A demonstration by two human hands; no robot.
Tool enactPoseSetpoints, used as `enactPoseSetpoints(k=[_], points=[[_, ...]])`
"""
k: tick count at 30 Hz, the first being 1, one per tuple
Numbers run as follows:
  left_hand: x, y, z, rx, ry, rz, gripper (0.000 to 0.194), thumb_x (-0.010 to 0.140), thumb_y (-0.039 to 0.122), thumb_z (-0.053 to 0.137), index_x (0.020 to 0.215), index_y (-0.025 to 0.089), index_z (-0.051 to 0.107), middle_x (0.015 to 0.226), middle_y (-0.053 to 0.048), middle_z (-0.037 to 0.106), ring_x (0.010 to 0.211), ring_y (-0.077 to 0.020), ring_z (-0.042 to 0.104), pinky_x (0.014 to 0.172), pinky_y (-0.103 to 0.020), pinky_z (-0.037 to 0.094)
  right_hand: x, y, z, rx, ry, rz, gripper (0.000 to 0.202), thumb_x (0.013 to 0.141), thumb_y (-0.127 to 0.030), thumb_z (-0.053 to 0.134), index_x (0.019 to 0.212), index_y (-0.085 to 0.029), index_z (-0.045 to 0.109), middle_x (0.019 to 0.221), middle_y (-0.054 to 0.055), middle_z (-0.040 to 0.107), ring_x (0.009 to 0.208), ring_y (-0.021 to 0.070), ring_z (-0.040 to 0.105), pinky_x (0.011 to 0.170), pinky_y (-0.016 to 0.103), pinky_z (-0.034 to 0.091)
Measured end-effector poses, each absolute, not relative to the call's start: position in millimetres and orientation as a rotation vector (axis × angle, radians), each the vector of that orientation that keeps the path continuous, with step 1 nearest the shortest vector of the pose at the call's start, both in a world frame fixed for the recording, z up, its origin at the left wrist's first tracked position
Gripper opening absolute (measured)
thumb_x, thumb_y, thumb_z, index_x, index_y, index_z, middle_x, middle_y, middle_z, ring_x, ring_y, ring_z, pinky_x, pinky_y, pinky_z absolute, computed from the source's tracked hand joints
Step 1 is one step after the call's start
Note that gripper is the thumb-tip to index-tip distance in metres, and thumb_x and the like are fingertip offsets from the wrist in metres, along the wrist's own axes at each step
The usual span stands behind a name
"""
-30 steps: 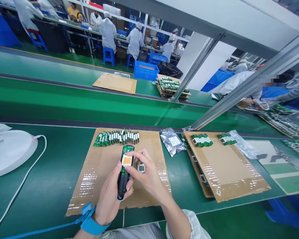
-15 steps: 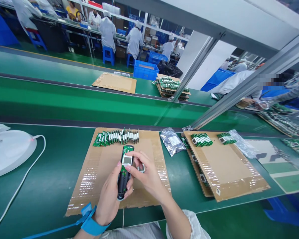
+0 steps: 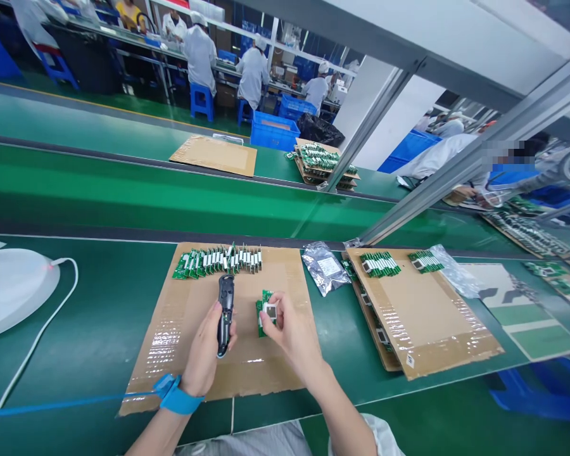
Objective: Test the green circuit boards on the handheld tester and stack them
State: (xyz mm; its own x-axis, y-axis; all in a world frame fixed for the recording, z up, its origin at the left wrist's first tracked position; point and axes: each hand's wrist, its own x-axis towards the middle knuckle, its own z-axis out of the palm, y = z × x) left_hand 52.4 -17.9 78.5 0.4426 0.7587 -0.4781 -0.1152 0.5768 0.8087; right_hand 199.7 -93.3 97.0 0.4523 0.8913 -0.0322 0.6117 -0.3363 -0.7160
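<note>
Green bench (image 3: 99, 304) — one casing (image 3: 225, 310) in left hand (image 3: 205, 348), circuitry (image 3: 270, 311) in right hand (image 3: 295, 332).

Factory floor: white-coated workers (image 3: 200, 54) line a long bench (image 3: 109, 31).

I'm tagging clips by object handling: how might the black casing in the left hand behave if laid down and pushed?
The black casing is probably stiff: it looks straight, with the left hand gripping only part of it. Bright glints suggest a smooth, perhaps slippery surface. Its narrow, rounded-looking body might rock or roll.
</note>
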Motion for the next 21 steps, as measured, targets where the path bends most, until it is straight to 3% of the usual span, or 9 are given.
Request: enactPoseSetpoints(k=[4, 10, 13, 17, 21], points=[[49.9, -15.7, 70.1, 0.786, 0.986, 0.625, 0.051, 0.084, 0.069, 0.053, 0.089, 0.018, 0.057, 0.061, 0.003, 0.052, 0.051, -0.0094, 0.042, 0.048, -0.020, 0.036, 196.3, -100.5, 84.9, -2.263, -1.382, 0.549, 0.017, 0.092, -0.034, 0.054, 0.105, -0.023, 0.050, 0.057, -0.008, 0.040, 0.047, 0.0144, 0.042, 0.051, 0.024, 0.020], [50.1, -16.6, 62.8, 0.799, 0.974, 0.637, 0.052, 0.081, 0.070, 0.054, 0.084, 0.019, 0.055, 0.059, 0.003, 0.053, 0.048, -0.0095, 0.041, 0.045, -0.021, 0.034, 218.9, -77.4, 93.5, -2.156, -1.265, 0.652, 0.038, 0.091, -0.053, 0.056, 0.113, -0.023, 0.050, 0.059, -0.007, 0.044, 0.055, 0.0178, 0.049, 0.056, 0.025, 0.027], [50.2, -17.4, 60.3, 0.840, 0.987, 0.656, 0.053, 0.084, 0.070, 0.049, 0.087, 0.018, 0.057, 0.058, 0.003, 0.053, 0.049, -0.0101, 0.041, 0.045, -0.021, 0.034, 240.5, -39.2, 88.9, -1.993, -1.161, 0.586, 0.036, 0.091, -0.050, 0.054, 0.115, -0.022, 0.052, 0.065, -0.005, 0.045, 0.060, 0.0178, 0.047, 0.061, 0.027, 0.030], [49.8, -18.7, 57.9, 0.878, 1.003, 0.682, 0.050, 0.085, 0.069, 0.050, 0.083, 0.019, 0.056, 0.059, 0.002, 0.054, 0.050, -0.0105, 0.042, 0.046, -0.021, 0.036, 267.0, 8.3, 69.8, -1.813, -1.184, 0.652, 0.047, 0.090, -0.040, 0.057, 0.133, -0.025, 0.047, 0.071, -0.005, 0.045, 0.066, 0.0165, 0.048, 0.067, 0.028, 0.035], [48.1, -17.9, 56.8, 0.821, 0.994, 0.692, 0.047, 0.085, 0.065, 0.054, 0.086, 0.018, 0.057, 0.059, 0.002, 0.054, 0.050, -0.0102, 0.042, 0.046, -0.021, 0.035, 286.3, 15.5, 58.4, -1.660, -1.172, 0.776, 0.052, 0.089, -0.032, 0.052, 0.140, -0.026, 0.043, 0.070, -0.005, 0.044, 0.057, 0.0133, 0.042, 0.058, 0.025, 0.035]])
